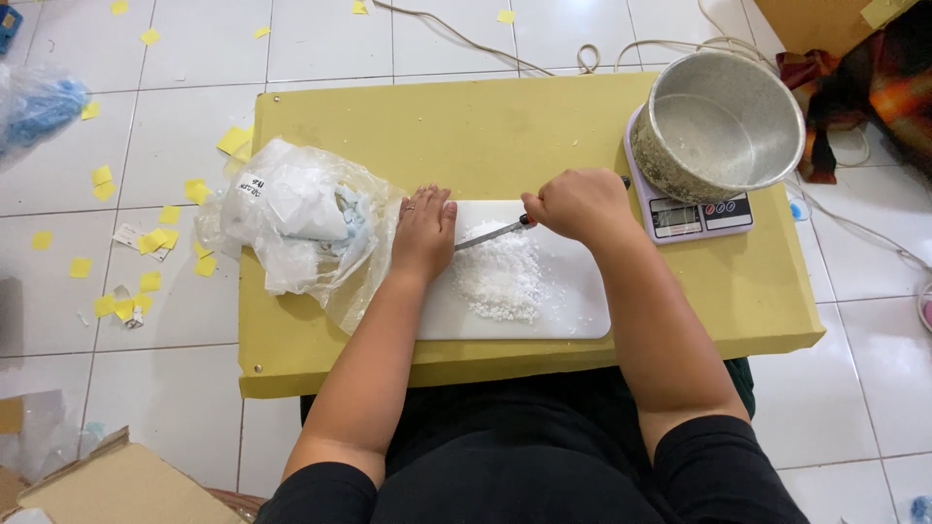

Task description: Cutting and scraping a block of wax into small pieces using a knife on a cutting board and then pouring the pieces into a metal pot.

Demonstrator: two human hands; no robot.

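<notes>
Five fingers (573, 202) tight around knife (490, 234)

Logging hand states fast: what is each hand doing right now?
Left hand: open, flat on the white cutting board.
Right hand: closed around the knife, blade over the white crumbs.

sleeves: short and black, ending above the elbows, with both forearms bare below them.
top: black, plain, no pattern or print to be seen.
lap: dark cloth across the middle; a strip of dark green fabric shows at the right side, under the right arm.
left hand (423, 231): a thin ring on one finger; nails short.
right hand (580, 204): no ring or band visible from this view.
wrists: bare, no watch or bracelet showing.
</notes>
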